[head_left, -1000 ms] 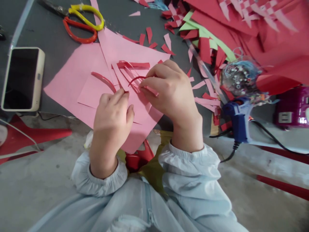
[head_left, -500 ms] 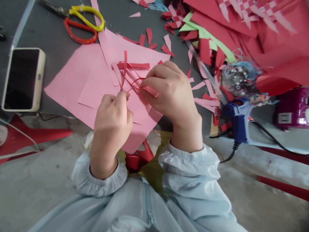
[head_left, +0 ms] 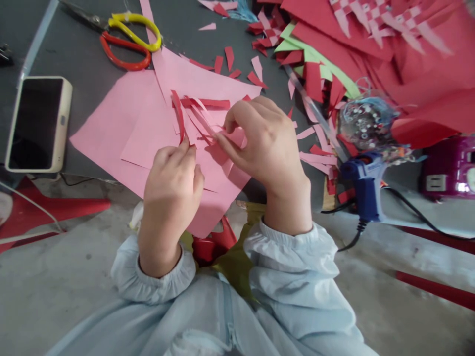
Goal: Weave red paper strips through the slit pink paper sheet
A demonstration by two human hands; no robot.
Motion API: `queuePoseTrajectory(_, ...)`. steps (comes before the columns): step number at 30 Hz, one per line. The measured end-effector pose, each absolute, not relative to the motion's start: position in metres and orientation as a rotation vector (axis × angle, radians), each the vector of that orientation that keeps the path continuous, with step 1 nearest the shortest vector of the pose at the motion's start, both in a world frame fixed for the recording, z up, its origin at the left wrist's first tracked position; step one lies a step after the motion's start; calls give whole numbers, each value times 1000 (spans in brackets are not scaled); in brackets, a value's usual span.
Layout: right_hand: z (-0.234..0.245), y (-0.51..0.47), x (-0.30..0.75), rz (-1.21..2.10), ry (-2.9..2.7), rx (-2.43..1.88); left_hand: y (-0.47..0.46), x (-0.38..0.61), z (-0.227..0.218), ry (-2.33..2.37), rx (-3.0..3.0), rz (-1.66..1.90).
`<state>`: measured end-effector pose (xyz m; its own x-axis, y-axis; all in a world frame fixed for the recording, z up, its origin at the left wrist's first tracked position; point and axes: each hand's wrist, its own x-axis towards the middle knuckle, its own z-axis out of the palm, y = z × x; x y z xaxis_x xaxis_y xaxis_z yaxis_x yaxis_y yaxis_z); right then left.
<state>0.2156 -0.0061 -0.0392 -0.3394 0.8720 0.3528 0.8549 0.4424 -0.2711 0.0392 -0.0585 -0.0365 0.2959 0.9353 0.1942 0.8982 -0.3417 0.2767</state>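
My left hand [head_left: 172,185] is closed, its thumb and fingers pinching the lower end of a red paper strip [head_left: 178,116] that stands up and leans left. My right hand [head_left: 265,141] is curled opposite, with thumb and forefinger close together at the ends of narrow pink paper strips [head_left: 202,116]. Between the hands, pink and red strips cross one another; how they are joined is hard to make out. Behind them a red strip [head_left: 215,104] lies crosswise. Large pink paper sheets [head_left: 100,123] are spread underneath, on the dark table.
Scissors [head_left: 129,42] with yellow and red handles lie at upper left, above a phone [head_left: 35,123]. Red and pink scraps [head_left: 229,58] are scattered behind. At right are a blue glue gun [head_left: 367,183] with its cord, a clear container of small bits [head_left: 367,121] and stacked red paper [head_left: 426,74].
The red strip in my left hand has tipped over to the left. The red strip that curved to my right fingertips no longer shows there. My right thumb and forefinger have parted slightly.
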Motion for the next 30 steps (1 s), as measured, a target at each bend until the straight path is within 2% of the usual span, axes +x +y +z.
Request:
queuePoseTrajectory(11,-49,1,211,-80,-2266,-1388,-59,41,-37,1710,2421,516)
queuePoseTrajectory(20,-54,4,210,-124,-2251,-1334,-63,36,-32,1934,2152,880)
queuePoseTrajectory(24,-52,2,210,-51,-2268,-1346,-52,34,-28,2100,2093,717)
queuePoseTrajectory(30,-55,5,208,14,-2230,-1329,-31,38,-31,2046,2178,465)
